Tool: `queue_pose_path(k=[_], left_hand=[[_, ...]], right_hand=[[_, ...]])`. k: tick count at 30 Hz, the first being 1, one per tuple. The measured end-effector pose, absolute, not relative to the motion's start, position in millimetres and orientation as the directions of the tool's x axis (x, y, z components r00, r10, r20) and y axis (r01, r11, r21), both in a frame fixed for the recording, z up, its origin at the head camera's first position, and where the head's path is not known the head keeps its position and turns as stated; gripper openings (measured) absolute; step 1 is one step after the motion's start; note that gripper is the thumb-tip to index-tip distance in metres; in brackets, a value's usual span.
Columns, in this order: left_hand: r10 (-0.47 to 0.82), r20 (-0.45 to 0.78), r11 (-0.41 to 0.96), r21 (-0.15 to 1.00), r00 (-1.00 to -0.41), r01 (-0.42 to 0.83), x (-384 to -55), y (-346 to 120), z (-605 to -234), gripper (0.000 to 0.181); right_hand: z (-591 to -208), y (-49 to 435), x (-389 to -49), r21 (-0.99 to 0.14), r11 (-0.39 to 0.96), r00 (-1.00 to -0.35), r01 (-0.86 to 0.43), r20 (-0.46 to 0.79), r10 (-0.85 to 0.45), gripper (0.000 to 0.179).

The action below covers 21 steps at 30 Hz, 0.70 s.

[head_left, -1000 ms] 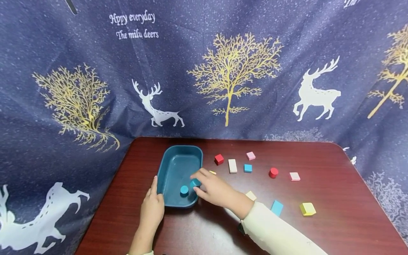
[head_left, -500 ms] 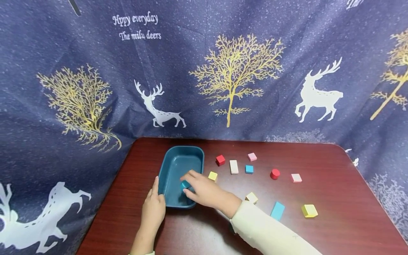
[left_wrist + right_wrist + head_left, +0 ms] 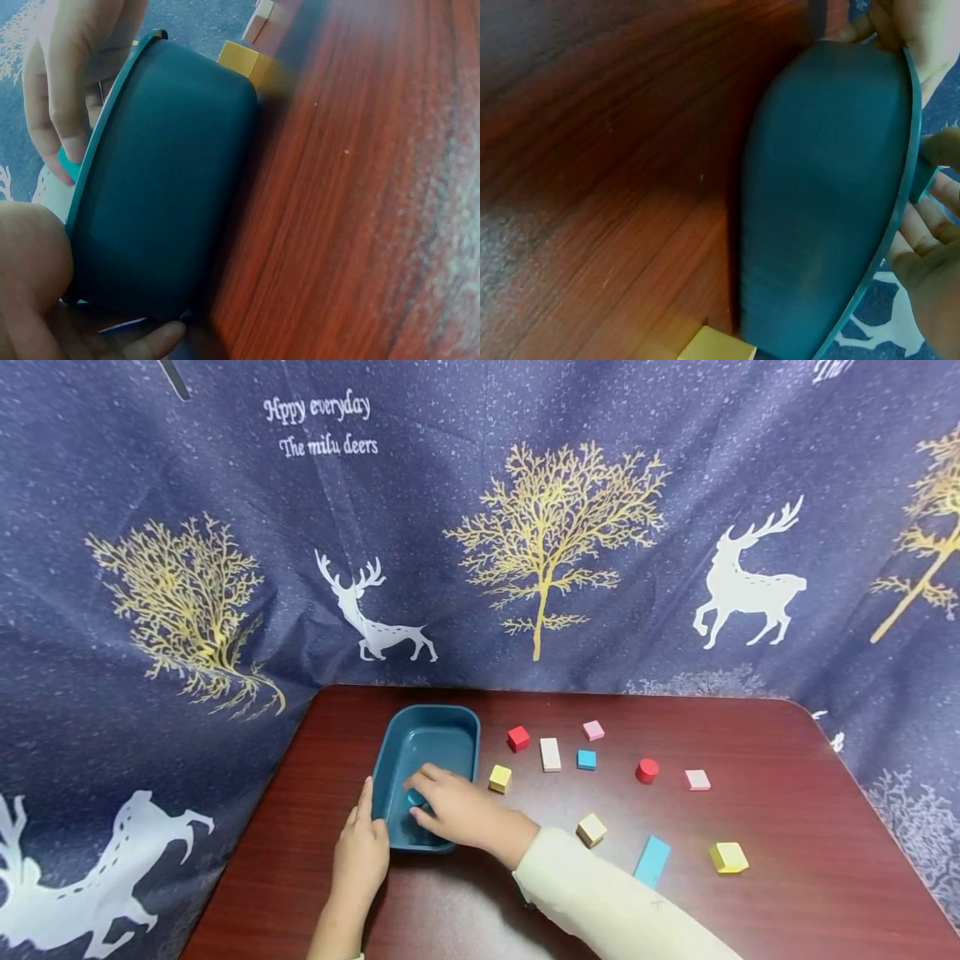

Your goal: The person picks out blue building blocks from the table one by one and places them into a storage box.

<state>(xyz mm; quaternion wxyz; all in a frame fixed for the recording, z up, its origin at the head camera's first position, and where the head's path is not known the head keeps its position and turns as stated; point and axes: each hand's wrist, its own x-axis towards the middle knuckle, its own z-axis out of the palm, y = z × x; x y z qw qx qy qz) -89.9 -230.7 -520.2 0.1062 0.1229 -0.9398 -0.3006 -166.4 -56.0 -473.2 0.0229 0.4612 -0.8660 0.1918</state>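
A teal plastic tray [image 3: 467, 727] with rounded corners stands at the left part of the table. My left hand [image 3: 362, 852] grips its near left wall, one finger stretched along the rim; in the left wrist view a fingertip [image 3: 161, 341] lies against the outside. My right hand [image 3: 453, 806] is over the tray's near half and pinches a teal cylinder block [image 3: 415, 797] between thumb and fingers. The right wrist view shows a teal piece [image 3: 924, 180] between those fingers, just past the rim. The hand hides the tray floor beneath it.
Right of the tray lie a yellow cube [image 3: 500, 778], red cube [image 3: 518, 738], white block [image 3: 551, 755], blue block [image 3: 587, 760], pink blocks [image 3: 593, 730], a red cylinder [image 3: 647, 770], a long blue block [image 3: 652, 862] and more yellow blocks [image 3: 728, 857]. A dark piece shows beside the right sleeve.
My right hand has moved left, from the tray's right wall to its middle, with a teal cylinder in its fingers. The second teal cylinder is now out of sight. The left hand stays put.
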Motion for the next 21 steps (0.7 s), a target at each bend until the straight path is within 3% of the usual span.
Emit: queue_pose_path(k=[14,21], left_hand=[[-0.316,0.106,0.772,0.606,-0.943,-0.191,-89,-231,-523,0.064],[-0.312,0.123,0.771,0.612,-0.942,-0.175,-90,-230,-523,0.065]], right_hand=[[-484,-73,-174,-0.265,0.497,-0.552,-0.826,0.205,-0.808,0.033],[-489,-80,-177,-0.222,0.471,-0.512,-0.854,0.195,-0.837,0.033]])
